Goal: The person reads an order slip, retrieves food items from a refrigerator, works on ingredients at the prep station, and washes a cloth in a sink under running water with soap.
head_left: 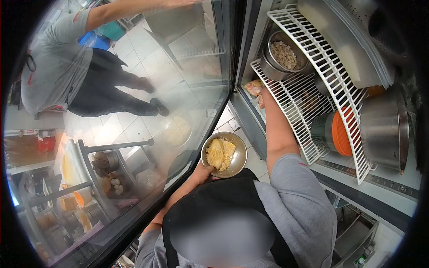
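A round metal bowl (241, 157) is in my left hand (206, 171), whose fingers hold its rim at the lower left. Yellow pieces with a crumbly coating (220, 152) lie inside it, close in front of my black apron (210, 196). My right forearm (278, 129) stretches into an open fridge, beside the lower white wire shelf (286, 107). The shelf's edge hides most of my right hand (267, 94), so its fingers do not show. Pale pinkish pieces that look like raw meat (254, 88) lie right beside it.
Metal bowls, the top one with pale flakes (283, 54), stand on the wire shelf. An orange lid (341, 133) and a large steel pot (384, 134) are at the right. The glass door (187, 89) stands open at left, showing a person in grey (58, 67).
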Demonstrator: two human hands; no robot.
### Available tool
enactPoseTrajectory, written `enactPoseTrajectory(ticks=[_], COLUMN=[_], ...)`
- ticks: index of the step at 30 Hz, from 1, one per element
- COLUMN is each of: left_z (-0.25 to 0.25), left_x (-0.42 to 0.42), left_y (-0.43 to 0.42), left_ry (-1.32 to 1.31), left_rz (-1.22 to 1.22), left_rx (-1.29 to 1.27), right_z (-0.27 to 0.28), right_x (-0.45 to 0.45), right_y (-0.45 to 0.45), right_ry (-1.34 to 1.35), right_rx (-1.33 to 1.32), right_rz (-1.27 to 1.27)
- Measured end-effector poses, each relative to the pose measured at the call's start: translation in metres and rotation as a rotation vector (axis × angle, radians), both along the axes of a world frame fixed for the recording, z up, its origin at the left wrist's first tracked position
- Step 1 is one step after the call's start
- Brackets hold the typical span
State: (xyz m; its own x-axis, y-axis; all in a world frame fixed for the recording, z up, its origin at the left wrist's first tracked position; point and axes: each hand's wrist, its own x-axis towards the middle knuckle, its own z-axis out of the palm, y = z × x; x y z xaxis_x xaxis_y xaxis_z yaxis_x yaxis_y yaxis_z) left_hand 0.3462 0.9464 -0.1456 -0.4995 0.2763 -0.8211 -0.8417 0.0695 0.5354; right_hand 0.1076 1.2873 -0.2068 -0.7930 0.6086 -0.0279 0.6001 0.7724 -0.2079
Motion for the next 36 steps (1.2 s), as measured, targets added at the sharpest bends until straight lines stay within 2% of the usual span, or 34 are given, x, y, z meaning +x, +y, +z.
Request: enactPoseTrajectory(ticks=[8, 11, 13, 14, 17, 18, 20, 22, 26, 28, 29, 31, 33, 36], left_z=[0.002, 0.002, 0.005, 0.006, 0.005, 0.002, -0.007, -0.007, -0.013, -0.011, -0.011, -0.048, -0.033, -0.049], left_x=[-0.005, -0.009, -0.011, -0.012, -0.019, -0.02, -0.024, -0.024, -0.035, -0.042, -0.05, -0.072, -0.096, -0.133], left_y=[-0.003, -0.006, -0.004, -0.003, -0.002, -0.004, -0.009, -0.01, -0.002, 0.018, 0.031, 0.056, 0.094, 0.149], left_ry=[0.027, -0.031, -0.02, -0.009, -0.016, -0.012, -0.023, -0.015, -0.052, 0.042, 0.069, 0.052, 0.051, 0.149], left_rz=[0.035, 0.038, 0.061, 0.083, 0.054, 0.043, 0.054, 0.085, 0.036, 0.043, 0.041, 0.018, 0.046, 0.072], left_rx=[0.058, 0.018, 0.022, 0.025, -0.02, -0.016, 0.003, 0.044, 0.028, 0.064, 0.092, 0.135, 0.167, 0.205], right_z=[0.007, 0.012, 0.006, -0.007, -0.01, -0.002, 0.026, 0.027, 0.021, 0.014, 0.017, 0.025, 0.019, 0.014], right_x=[-0.003, 0.015, 0.037, 0.045, 0.077, 0.092, 0.131, 0.167, 0.236, 0.264, 0.277, 0.297, 0.313, 0.33], right_y=[-0.003, 0.011, 0.008, 0.001, -0.01, -0.016, -0.029, -0.03, -0.015, -0.008, -0.008, -0.013, -0.016, -0.017], right_ry=[0.001, 0.036, 0.259, 0.475, 0.545, 0.546, 0.365, 0.319, 0.15, -0.189, -0.194, -0.05, -0.032, -0.06], right_rx=[-0.065, -0.239, -0.351, -0.377, -0.669, -0.664, -0.588, -0.448, -0.567, -0.55, -0.546, -0.539, -0.522, -0.59], right_rz=[-0.001, -0.012, -0.002, 0.003, 0.128, 0.123, 0.205, 0.357, 0.452, 0.504, 0.504, 0.553, 0.561, 0.537])
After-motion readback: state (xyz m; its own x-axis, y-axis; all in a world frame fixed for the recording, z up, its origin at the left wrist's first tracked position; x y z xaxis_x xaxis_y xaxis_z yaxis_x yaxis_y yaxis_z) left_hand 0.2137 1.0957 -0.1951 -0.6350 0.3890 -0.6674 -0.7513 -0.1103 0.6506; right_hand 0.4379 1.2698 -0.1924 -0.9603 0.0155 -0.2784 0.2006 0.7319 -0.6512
